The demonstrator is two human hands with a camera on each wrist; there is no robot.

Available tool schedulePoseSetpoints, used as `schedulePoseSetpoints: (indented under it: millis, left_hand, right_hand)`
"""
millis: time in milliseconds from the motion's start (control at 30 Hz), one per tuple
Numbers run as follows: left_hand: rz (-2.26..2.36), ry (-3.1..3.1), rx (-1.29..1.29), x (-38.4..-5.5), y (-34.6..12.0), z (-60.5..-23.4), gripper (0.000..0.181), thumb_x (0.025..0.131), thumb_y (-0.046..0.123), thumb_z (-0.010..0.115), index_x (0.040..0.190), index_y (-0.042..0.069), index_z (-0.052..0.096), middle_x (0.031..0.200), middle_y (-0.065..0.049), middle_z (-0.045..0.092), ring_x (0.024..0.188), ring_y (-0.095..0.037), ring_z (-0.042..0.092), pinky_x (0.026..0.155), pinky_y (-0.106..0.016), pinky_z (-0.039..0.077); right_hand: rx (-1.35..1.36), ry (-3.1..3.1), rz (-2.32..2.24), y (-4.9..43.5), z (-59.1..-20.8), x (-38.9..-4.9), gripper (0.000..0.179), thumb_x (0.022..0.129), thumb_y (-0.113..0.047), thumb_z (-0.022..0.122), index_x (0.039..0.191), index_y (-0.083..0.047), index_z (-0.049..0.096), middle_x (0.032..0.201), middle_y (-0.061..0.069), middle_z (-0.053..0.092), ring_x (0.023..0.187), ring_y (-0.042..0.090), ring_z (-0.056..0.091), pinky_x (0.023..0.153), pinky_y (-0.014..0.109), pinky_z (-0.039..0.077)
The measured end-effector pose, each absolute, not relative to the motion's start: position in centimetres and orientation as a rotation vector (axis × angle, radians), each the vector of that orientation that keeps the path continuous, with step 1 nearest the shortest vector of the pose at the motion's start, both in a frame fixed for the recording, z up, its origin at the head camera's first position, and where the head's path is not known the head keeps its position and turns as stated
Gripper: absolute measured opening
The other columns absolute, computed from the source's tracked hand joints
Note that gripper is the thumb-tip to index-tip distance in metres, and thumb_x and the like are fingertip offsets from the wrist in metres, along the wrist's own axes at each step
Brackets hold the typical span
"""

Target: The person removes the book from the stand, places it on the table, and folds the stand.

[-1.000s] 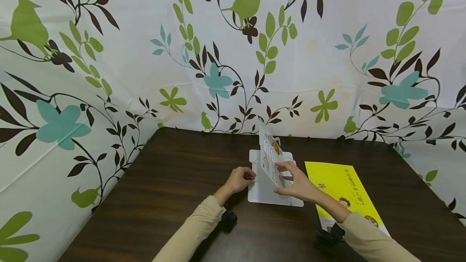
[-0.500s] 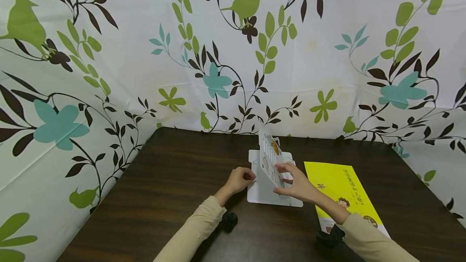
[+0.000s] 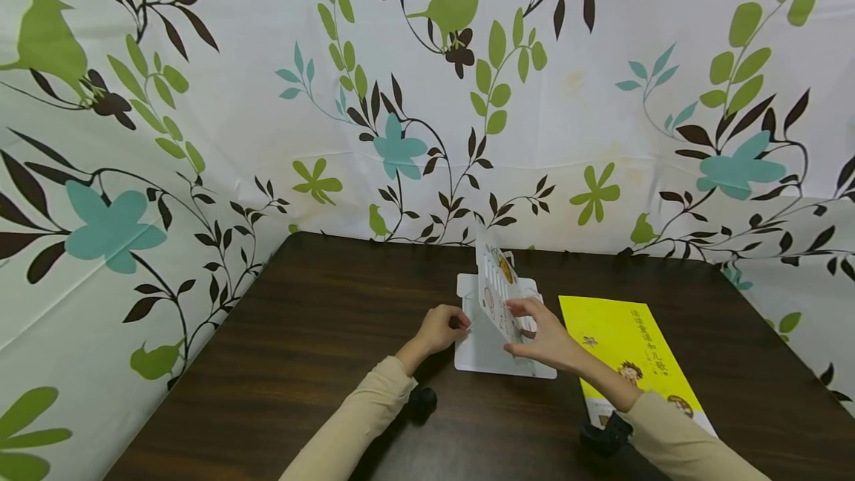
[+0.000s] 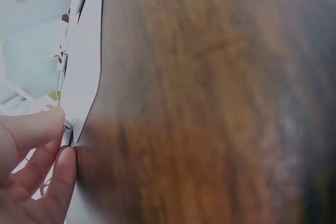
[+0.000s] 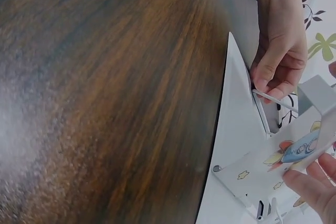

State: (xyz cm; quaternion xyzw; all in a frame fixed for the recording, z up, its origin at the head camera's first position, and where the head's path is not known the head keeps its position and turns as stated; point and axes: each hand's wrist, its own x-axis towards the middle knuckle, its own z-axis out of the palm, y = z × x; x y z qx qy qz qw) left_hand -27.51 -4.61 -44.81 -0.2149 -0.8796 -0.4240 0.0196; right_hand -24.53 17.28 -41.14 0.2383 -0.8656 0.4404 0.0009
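Beige, long sleeves [image 3: 347, 421] nearest, reaching in from the bottom of the head view, with a black wrist device [image 3: 606, 435] at the right cuff. Just beyond, the bare left hand [image 3: 441, 329], thumb and fingers pinching a thin white rod [image 5: 275, 99] at the left edge of a white folding stand [image 3: 494, 355], seemingly of thin coated metal. Opposite, the bare right hand [image 3: 548, 336], holding a stiff white printed panel [image 3: 493, 295] by its edge, between thumb and fingers; cannot tell the full finger placement from these angles.

Stand at the middle of the far half of the table: base flat, panel raised above it and tilted, with slots and cartoon figures on its face. Probably light, rigid and smooth, perhaps a little slippery; sturdy overall, but likely easiest to bend at the rod. Best taken by the panel's side edge, clear of the hinged parts, with the rod pinched near its end.

To the right, apart from the stand, a bright yellow paper-covered book [image 3: 614, 332] with a white lower strip, lying flat, partly behind the right forearm. Beneath everything, a dark brown wood-grain table [image 3: 300, 318]. Farthest, white cloth [image 3: 534, 117] printed with green birds, leaves and blue flowers.
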Motion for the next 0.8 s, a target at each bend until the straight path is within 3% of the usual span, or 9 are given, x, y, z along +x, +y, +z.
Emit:
schedulePoseSetpoints:
  millis: [800]
  left_hand:
    - [-1.257,-2.768,-0.593,-27.88,-4.38,-44.81,0.004,0.073,0.002,0.071,0.073,0.002,0.067,0.069,-0.003,0.064,0.061,-0.007,0.054,0.057,-0.018,0.043]
  right_hand:
    - [0.66,-2.678,1.504,17.34,-41.5,-23.94,0.063,0.069,-0.006,0.071,0.126,0.003,0.045,0.121,0.021,0.044,0.11,0.04,0.043,0.083,0.052,0.045]
